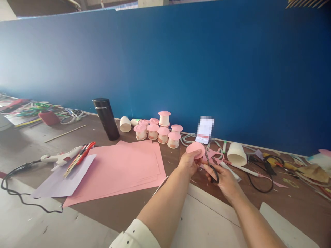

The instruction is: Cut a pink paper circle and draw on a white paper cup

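Observation:
My left hand (188, 162) pinches a round pink paper disc (195, 149) and holds it up above the brown table (124, 210). Just right of it, my right hand (222, 179) has its fingers through the black handles of a pair of scissors (211, 168), whose blades point up at the disc's right edge. Pink paper offcuts (215, 155) lie under and behind the scissors. A stack of pink paper sheets (121, 170) lies flat to the left of my left arm.
Several small paper cups with pink lids (159, 131) stand by the blue wall, next to a black flask (106, 119). A white cup (236, 154) lies on its side at right among cables. A glue gun (60, 157) and an orange cutter (81, 155) lie left.

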Demonstrator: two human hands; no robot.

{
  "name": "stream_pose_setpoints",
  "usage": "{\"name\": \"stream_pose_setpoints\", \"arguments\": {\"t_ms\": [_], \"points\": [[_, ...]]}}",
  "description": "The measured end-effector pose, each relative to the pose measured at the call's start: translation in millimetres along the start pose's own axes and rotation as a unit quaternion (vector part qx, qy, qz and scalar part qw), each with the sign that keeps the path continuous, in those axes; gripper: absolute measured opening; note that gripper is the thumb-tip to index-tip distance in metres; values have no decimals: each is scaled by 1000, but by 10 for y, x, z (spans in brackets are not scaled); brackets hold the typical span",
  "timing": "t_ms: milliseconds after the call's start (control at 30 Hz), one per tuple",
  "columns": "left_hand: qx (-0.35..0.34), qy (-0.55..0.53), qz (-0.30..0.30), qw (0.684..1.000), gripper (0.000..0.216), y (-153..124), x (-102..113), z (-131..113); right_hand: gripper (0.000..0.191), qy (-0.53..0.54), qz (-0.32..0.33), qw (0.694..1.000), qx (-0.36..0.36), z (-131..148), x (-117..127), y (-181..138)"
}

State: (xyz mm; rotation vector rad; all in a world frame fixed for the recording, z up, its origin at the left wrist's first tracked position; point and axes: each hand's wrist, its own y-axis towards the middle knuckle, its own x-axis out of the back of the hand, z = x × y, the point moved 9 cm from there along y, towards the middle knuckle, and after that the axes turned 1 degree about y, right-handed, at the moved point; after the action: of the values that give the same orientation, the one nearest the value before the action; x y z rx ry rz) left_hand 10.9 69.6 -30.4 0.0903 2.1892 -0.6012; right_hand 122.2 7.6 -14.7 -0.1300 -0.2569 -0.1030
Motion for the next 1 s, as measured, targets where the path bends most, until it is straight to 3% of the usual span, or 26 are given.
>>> {"name": "stream_pose_setpoints", "arguments": {"t_ms": [467, 1000], "points": [[-62, 76, 7, 995, 45, 53, 30, -90, 60, -37, -21, 999, 19, 74, 59, -16], [-47, 76, -3, 996, 43, 5, 22, -111, 55, -50, -18, 998, 20, 73, 59, -13]]}}
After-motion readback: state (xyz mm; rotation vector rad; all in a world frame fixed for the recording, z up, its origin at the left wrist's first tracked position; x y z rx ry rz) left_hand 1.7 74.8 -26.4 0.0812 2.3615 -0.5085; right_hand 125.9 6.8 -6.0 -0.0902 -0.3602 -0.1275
